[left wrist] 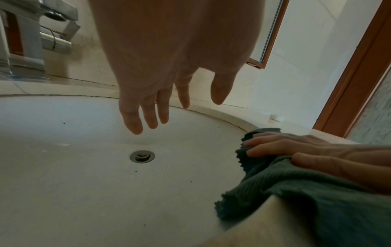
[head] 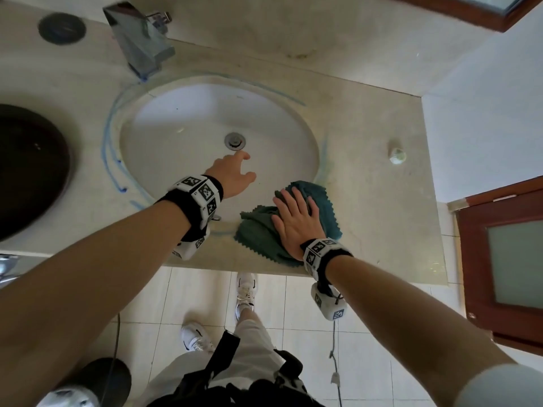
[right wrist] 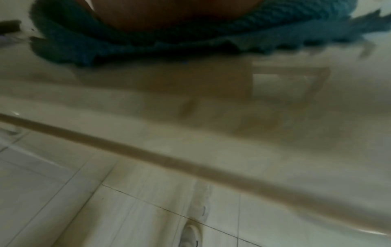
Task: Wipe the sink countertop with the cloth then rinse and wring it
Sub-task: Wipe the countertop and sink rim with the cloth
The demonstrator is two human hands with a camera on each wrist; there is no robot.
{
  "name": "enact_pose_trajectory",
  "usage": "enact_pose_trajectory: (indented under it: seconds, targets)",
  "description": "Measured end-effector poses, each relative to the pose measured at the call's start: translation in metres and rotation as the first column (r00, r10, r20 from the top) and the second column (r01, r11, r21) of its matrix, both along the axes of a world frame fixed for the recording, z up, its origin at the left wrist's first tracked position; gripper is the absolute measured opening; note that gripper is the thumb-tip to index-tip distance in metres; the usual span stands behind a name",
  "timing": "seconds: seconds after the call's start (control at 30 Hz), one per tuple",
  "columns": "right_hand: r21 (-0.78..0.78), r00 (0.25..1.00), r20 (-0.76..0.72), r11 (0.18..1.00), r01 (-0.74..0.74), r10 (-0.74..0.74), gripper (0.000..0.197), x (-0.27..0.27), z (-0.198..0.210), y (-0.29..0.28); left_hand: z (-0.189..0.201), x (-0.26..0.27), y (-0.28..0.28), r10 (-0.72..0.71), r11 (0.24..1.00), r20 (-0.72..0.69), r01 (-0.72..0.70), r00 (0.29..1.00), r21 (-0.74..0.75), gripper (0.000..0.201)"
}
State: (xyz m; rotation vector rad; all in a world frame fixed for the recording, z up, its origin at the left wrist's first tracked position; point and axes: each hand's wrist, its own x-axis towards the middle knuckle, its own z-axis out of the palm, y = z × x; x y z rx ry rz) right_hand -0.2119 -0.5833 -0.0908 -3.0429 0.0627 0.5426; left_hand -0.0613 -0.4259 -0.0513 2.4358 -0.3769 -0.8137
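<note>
A crumpled teal cloth (head: 266, 235) lies on the beige countertop (head: 379, 201) at the front right rim of the white sink basin (head: 188, 118). My right hand (head: 296, 218) presses flat on the cloth (left wrist: 296, 188) with straight fingers (left wrist: 275, 143). My left hand (head: 235, 174) hovers over the basin with relaxed, spread fingers (left wrist: 135, 120), holding nothing, just in front of the drain (head: 235, 140). In the blurred right wrist view the cloth (right wrist: 148, 40) sits under my palm near the counter's front edge. Blue streaks (head: 110, 148) ring the basin's left rim.
A chrome faucet (head: 141, 45) stands behind the basin at the left. A dark round bowl (head: 26, 171) sits at the far left and a dark disc (head: 62, 27) behind it. A small pale object (head: 397, 155) lies on the right counter. A wooden door (head: 505, 259) is to the right.
</note>
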Motion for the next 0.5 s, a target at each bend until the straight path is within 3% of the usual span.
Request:
enact_pose_trajectory:
  seconds: [0.33, 0.5]
  targets:
    - [-0.027, 0.999, -0.001, 0.998, -0.052, 0.052, 0.053, 0.065, 0.000, -0.110, -0.014, 0.029, -0.037, 0.074, 0.997, -0.064, -0.072, 0.995, 0.030, 0.057]
    - [-0.014, 0.999, 0.023, 0.999, -0.034, 0.034, 0.053, 0.080, -0.004, -0.122, -0.015, 0.031, -0.034, 0.093, 0.995, -0.070, -0.090, 0.993, 0.042, 0.056]
